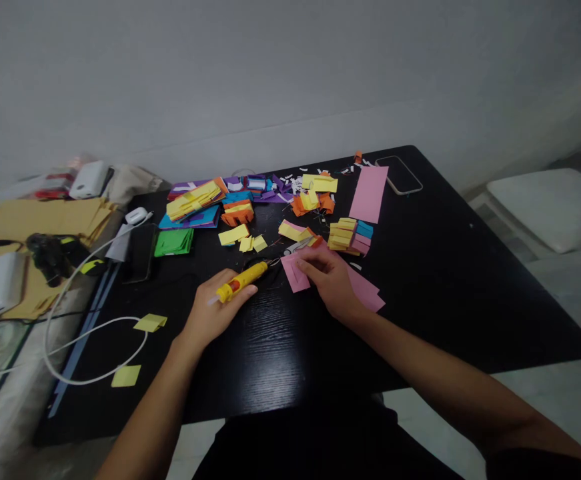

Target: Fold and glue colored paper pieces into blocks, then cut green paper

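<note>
The left hand (216, 308) is clamped on a yellow glue pen (243, 280) lying on the black table (445, 267). At its 3 o'clock, the right hand (331, 280) pinches a folded pink paper (294, 273); a pile of colored paper pieces (250, 200) lies at 12 o'clock.

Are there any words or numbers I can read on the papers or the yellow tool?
None can be read.
Yellow plastic tool in the left hand: no readable marking.
Pink paper piece under the right hand: blank.
White boxes: too blurred.
</note>
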Motion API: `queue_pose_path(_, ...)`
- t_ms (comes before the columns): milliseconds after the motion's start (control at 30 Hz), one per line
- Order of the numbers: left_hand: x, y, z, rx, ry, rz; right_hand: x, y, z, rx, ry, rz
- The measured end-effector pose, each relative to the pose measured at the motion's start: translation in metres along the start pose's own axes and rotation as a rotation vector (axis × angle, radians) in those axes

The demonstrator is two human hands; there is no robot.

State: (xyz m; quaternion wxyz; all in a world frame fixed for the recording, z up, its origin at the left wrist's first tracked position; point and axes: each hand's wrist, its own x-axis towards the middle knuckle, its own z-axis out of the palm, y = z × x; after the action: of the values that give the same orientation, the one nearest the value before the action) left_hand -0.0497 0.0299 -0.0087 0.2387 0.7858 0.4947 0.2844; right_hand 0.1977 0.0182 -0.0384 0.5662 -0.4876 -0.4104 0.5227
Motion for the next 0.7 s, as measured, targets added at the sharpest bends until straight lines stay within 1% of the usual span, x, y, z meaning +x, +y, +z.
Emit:
queue_pose_path(100, -0.003, -0.009, -0.018, 0.153, -0.017, -0.045, 0.000, 0.000, 0.001, 0.068, -0.015, 0.035)
queue_pose_path(200, -0.010, -0.028, -0.034, 0.398, -0.077, -0.154, 0.000, 0.002, 0.002, 0.113, -0.031, 0.110)
queue_pose_path(267, -0.013, -0.042, -0.042, 0.568, -0.132, -0.220, 0.000, 0.005, 0.002, 0.132, -0.035, 0.164)
queue_pose_path(333, -0.015, -0.054, -0.046, 0.657, -0.175, -0.233, 0.000, 0.006, 0.003, 0.153, -0.035, 0.195)
queue_pose_path(400, -0.015, -0.062, -0.048, 0.684, -0.188, -0.222, 0.000, 0.008, 0.003, 0.177, -0.032, 0.206)
queue_pose_path(500, -0.013, -0.067, -0.051, 0.685, -0.221, -0.209, 0.001, 0.009, 0.003, 0.187, -0.036, 0.224)
queue_pose_path(633, -0.006, -0.066, -0.063, 0.677, -0.355, -0.226, 0.002, 0.010, 0.003, 0.200, -0.032, 0.247)
queue_pose_path(700, 0.005, -0.062, -0.068, 0.683, -0.358, -0.202, 0.002, 0.010, 0.003, 0.218, -0.029, 0.254)
